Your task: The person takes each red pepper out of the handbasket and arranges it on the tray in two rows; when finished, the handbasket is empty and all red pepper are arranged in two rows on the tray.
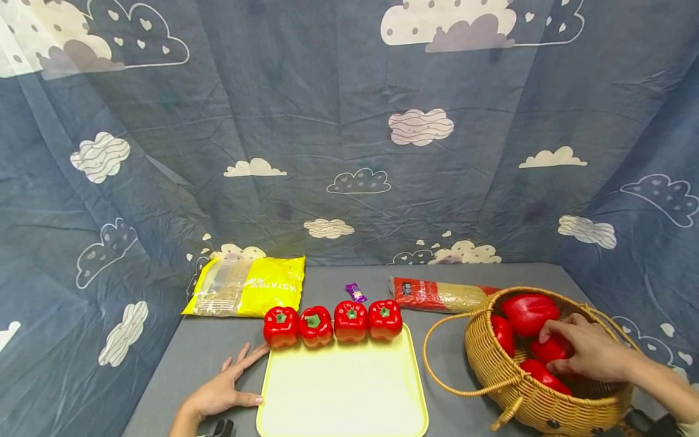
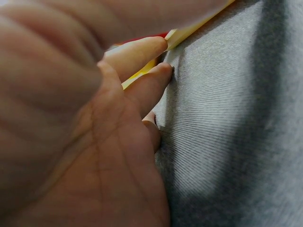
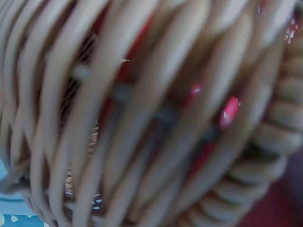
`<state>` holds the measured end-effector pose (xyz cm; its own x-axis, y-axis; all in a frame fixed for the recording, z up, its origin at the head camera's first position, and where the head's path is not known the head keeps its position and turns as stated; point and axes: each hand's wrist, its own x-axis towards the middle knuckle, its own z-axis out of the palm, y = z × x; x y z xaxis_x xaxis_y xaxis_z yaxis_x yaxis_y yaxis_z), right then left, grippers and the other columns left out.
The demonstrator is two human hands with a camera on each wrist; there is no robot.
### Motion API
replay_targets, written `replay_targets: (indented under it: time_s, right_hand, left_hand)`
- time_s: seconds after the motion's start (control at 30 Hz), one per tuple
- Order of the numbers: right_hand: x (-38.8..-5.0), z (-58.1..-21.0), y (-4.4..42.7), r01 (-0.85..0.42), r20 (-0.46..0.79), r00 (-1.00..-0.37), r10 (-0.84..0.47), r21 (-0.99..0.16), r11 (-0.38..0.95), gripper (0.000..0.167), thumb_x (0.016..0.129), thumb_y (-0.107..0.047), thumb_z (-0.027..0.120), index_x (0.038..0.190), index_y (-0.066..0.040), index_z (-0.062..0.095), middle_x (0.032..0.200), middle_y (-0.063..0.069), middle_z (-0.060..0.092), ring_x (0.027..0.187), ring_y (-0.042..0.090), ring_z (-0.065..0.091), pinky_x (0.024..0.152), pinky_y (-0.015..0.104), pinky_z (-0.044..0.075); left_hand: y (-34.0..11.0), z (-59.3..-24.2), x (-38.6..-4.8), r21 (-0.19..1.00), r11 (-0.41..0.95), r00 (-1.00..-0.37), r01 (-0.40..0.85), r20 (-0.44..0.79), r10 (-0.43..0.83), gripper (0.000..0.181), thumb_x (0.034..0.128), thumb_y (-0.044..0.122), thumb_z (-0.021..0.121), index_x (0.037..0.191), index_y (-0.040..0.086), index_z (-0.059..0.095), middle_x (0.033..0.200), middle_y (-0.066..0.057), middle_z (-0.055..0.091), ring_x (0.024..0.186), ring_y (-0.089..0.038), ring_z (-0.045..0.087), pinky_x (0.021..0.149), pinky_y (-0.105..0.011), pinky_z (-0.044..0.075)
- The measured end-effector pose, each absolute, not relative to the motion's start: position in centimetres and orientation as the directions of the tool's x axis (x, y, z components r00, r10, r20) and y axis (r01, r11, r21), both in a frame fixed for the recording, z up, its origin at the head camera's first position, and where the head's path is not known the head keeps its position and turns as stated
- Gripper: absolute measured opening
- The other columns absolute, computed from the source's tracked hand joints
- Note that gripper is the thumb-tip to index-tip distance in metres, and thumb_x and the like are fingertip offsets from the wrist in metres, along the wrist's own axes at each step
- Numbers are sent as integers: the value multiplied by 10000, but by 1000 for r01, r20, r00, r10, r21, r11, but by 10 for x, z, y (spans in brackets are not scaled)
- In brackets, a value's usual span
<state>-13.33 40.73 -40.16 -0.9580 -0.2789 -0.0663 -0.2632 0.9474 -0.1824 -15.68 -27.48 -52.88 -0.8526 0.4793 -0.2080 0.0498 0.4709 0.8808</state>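
My left hand [image 1: 221, 388] lies at the left edge of a pale yellow tray [image 1: 344, 388], fingers spread and outstretched, thumb and a fingertip touching the rim. In the left wrist view the palm [image 2: 109, 156] fills much of the picture. Several red bell peppers [image 1: 350, 321] with green stems stand in a row along the tray's far edge. Inside a wicker basket [image 1: 491, 358] on the right, my right hand [image 1: 592, 352] grips a red pepper [image 1: 553, 348] with curled fingers. Other red peppers [image 1: 531, 314] lie around it. Basket weave [image 3: 142, 104] blocks the hand in the right wrist view.
A yellow pasta bag [image 1: 267, 285] lies at the back left. A small purple wrapped candy [image 1: 355, 292] sits behind the peppers. The red noodle packet [image 1: 437, 295] reaches behind the basket. One basket handle [image 1: 431, 358] hangs out toward the tray. A cloud-patterned curtain [image 1: 306, 133] encloses the table.
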Motion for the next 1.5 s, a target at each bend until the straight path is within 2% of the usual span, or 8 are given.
replay_targets:
  time_s: [0.3,0.5,0.7,0.87,1.03,1.23,1.37,1.5]
  right_hand:
    - [-132,-388,406,-278,-109,-946,-304,-204,939,365,746,-312,862,1009,-205,633,941,-19,591,869,170,544,666,319,438]
    - [-130,-378,402,-338,-69,-933,-354,-172,925,410,747,-299,860,1071,-166,645,957,-30,634,863,180,606,664,292,487]
    - [-130,-369,393,-312,-84,-939,-333,-196,930,488,770,-335,845,1173,-145,645,1019,38,661,886,221,629,646,303,520]
    - [-125,-365,384,-343,0,-937,-349,-183,921,497,752,-351,860,1170,-158,674,1067,74,677,949,315,642,709,452,546]
    - [-120,-360,375,-374,73,-927,-367,-162,913,484,743,-348,870,1164,-185,694,1105,87,684,1012,380,626,773,601,496]
    - [-118,-351,364,-372,117,-927,-357,-152,916,477,742,-352,873,1169,-236,697,1100,45,657,980,285,607,756,474,460]
    - [-118,-347,357,-355,116,-933,-339,-161,921,493,742,-367,870,1187,-252,691,1117,88,641,937,288,564,682,394,449]
    - [-117,-342,351,-343,117,-938,-327,-165,925,503,746,-377,867,1202,-268,685,1142,109,629,939,306,533,645,381,472]
  left_hand:
    - [-280,-541,-165,868,497,-847,3,-262,462,977,747,392,863,1568,368,334,1686,-118,133,1528,-422,-160,1095,-717,-220]
    - [-277,-532,-160,864,503,-859,9,-251,446,975,736,393,868,1564,341,356,1683,-112,162,1532,-416,-127,1115,-712,-197]
    - [-273,-522,-156,864,503,-862,12,-246,443,966,743,370,866,1566,292,368,1672,-152,179,1524,-455,-110,1118,-710,-184]
    - [-271,-521,-155,850,526,-857,29,-250,451,954,764,374,853,1572,299,351,1672,-144,189,1523,-467,-99,1128,-702,-178]
    - [-271,-522,-155,873,486,-858,43,-217,466,944,752,334,864,1562,278,380,1664,-161,206,1501,-504,-124,1099,-720,-198]
    - [-274,-531,-160,855,519,-858,27,-246,450,964,744,396,864,1563,340,359,1675,-126,187,1527,-453,-113,1121,-705,-191]
    - [-278,-541,-166,855,518,-854,10,-262,449,972,734,407,869,1558,375,355,1680,-112,168,1531,-438,-132,1109,-706,-214]
    - [-281,-548,-169,863,506,-852,-1,-265,451,958,726,409,874,1541,416,371,1681,-95,171,1529,-439,-140,1097,-709,-232]
